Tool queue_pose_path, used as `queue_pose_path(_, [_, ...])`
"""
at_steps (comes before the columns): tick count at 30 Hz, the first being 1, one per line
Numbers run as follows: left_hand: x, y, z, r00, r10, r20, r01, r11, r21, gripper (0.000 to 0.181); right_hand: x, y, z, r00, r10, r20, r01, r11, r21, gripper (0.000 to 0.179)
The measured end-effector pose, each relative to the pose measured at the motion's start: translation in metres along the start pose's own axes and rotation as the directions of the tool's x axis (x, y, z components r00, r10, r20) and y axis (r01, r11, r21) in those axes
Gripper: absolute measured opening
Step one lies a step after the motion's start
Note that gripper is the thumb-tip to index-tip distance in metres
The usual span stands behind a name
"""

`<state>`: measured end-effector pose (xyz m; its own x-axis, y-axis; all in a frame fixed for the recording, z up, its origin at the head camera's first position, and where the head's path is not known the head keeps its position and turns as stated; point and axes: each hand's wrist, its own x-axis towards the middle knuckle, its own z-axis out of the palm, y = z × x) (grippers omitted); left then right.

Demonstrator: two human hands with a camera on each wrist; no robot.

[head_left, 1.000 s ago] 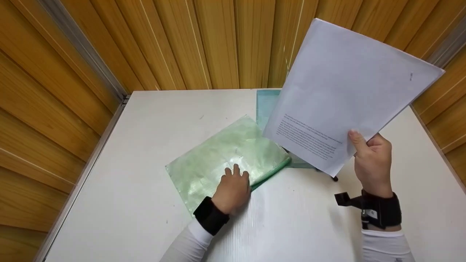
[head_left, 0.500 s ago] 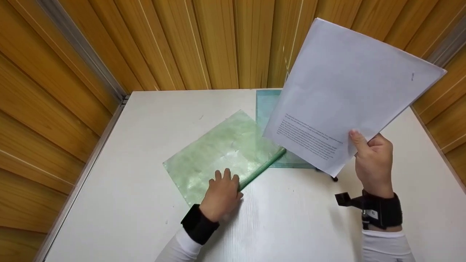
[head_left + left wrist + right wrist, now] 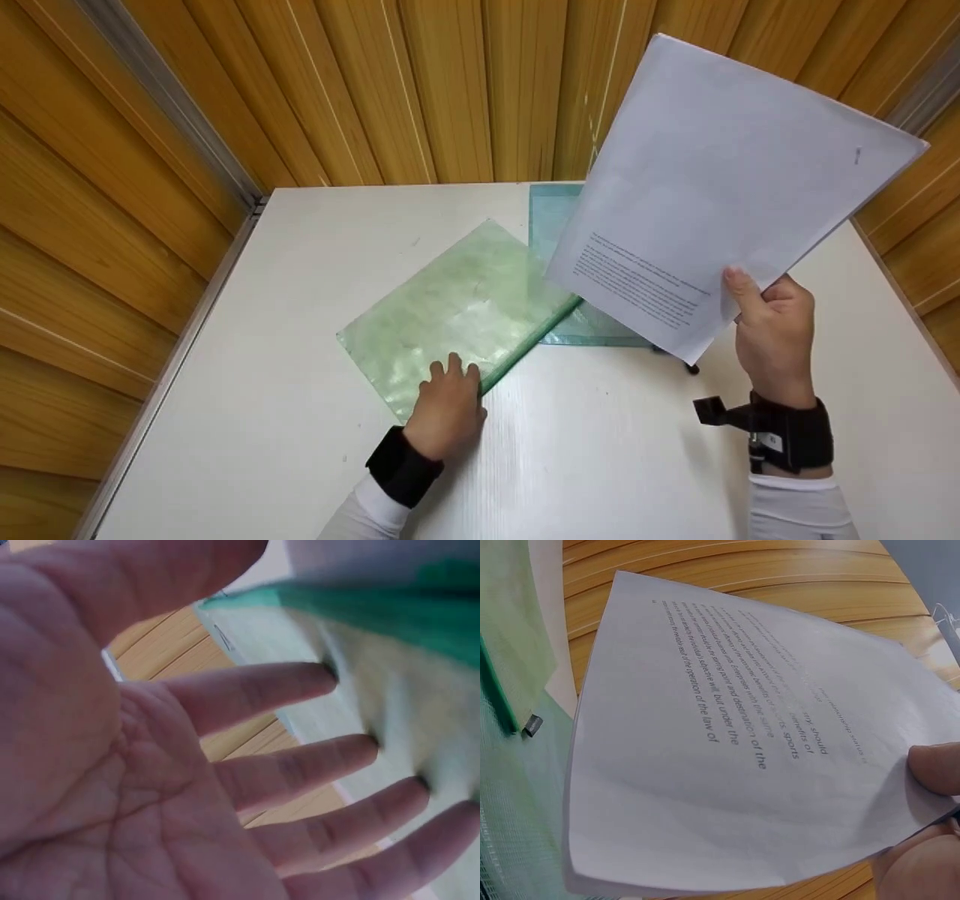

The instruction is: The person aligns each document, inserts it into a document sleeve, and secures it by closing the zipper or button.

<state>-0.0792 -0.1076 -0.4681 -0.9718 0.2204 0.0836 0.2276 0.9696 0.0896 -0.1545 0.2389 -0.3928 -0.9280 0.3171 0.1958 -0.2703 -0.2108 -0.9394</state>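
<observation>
My right hand [image 3: 776, 337] pinches a stack of printed paper sheets [image 3: 720, 180] at its lower right corner, thumb on the front and fingers behind. The sheets are held up above the table, and text fills part of the page in the right wrist view. A green translucent document pouch [image 3: 442, 307] with a dark green strip along its near edge lies aslant on the table. At that near edge my left hand [image 3: 450, 412] rests on the pouch; in the left wrist view its fingers [image 3: 262, 694] are extended, tips touching the green sheet.
A bluish translucent pouch [image 3: 551, 214] lies partly under the green one and behind the papers. A small black object [image 3: 691, 369] shows below the papers. The white table [image 3: 300, 247] meets wood-look panels [image 3: 450, 90] at the back and left.
My left hand has slid down and left along the near edge of the green pouch. The pouch has shifted slightly up and left, its strip looking straighter. The papers have barely moved.
</observation>
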Motion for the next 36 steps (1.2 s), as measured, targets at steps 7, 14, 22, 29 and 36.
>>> queue_pose_path(7, [0.015,-0.001,0.009,0.994,-0.005,-0.112,0.008,1.000,0.025,0.039,0.000,0.000,-0.001,1.000,-0.005,0.007,0.005,1.000,0.010,0.027])
queue_pose_path(14, [0.035,-0.002,0.010,0.990,0.022,-0.137,-0.018,0.999,0.032,0.030,0.000,0.000,-0.004,1.000,0.013,-0.016,-0.013,1.000,0.001,0.026])
queue_pose_path(22, [0.054,-0.006,0.004,1.000,0.024,-0.018,-0.026,0.996,-0.088,0.018,0.000,-0.003,-0.009,0.998,0.048,-0.034,-0.049,0.998,-0.030,0.029])
queue_pose_path(29, [0.064,-0.015,-0.001,0.996,-0.008,0.091,0.026,0.980,-0.196,0.014,0.001,-0.004,-0.010,0.997,0.055,-0.051,-0.057,0.998,-0.035,0.027])
queue_pose_path(36, [0.066,-0.021,-0.008,0.993,-0.038,0.113,0.070,0.954,-0.291,0.029,0.003,-0.006,-0.010,0.996,0.075,-0.041,-0.077,0.995,-0.071,0.024])
